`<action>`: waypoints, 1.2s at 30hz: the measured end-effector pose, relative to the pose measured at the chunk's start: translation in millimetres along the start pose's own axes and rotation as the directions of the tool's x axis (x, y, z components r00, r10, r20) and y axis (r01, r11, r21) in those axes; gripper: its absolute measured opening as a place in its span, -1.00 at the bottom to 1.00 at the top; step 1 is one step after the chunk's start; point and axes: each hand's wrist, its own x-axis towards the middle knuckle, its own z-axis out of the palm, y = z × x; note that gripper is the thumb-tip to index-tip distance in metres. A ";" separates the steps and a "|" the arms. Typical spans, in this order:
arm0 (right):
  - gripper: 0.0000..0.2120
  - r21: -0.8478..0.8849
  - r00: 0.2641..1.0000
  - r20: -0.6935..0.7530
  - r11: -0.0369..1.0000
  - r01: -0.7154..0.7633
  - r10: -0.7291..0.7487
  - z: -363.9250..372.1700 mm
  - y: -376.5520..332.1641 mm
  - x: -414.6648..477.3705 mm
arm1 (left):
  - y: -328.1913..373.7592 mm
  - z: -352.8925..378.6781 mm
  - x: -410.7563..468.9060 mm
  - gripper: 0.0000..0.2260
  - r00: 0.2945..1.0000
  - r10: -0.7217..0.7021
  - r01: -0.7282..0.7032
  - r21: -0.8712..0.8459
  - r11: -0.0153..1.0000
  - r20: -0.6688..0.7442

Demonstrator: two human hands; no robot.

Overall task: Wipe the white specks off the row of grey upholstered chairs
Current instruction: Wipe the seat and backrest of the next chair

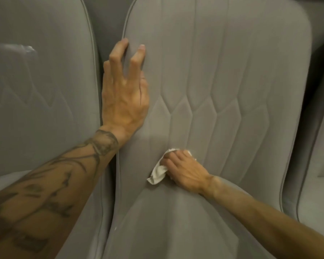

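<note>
Tattooed left forearm (45, 184) lower left; left hand (125, 94) braced on centre chair (232, 71) backrest, fingers (116, 55) spread. Right hand (183, 171) clutching white cloth (157, 174) at backrest base, lower centre. Recommend short, firm strokes toward white speck (115, 228), bottom centre-left.

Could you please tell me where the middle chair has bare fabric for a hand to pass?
Free: the quilted panels of the middle chair back, right of the left hand and above the right hand gripping the white cloth; also the seat cushion below it. Crowded: the back's left edge under the left hand, beside the left chair.
</note>
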 end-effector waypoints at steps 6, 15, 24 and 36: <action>-0.81 0.129 0.717 -0.571 0.906 -0.402 0.399 -103.2 42.9 140.2 | 0.0 -1.3 0.3 -0.56 1.000 0.002 -0.002 -0.018 1.000 0.000; -0.82 0.194 0.751 -0.513 0.909 -0.370 0.416 -104.0 -9.8 158.0 | -46.6 -39.6 -10.8 -0.55 0.989 0.102 -0.122 0.195 0.973 0.110; -0.74 0.053 0.693 -0.604 0.888 -0.457 0.393 -157.0 14.4 241.3 | -67.9 -34.7 -43.3 -0.52 0.993 0.005 -0.024 0.162 0.986 0.118; -0.77 0.092 0.721 -0.585 0.914 -0.396 0.372 -141.2 -2.2 232.5 | -73.0 -30.8 -46.6 -0.61 0.994 0.042 -0.060 0.184 0.981 0.097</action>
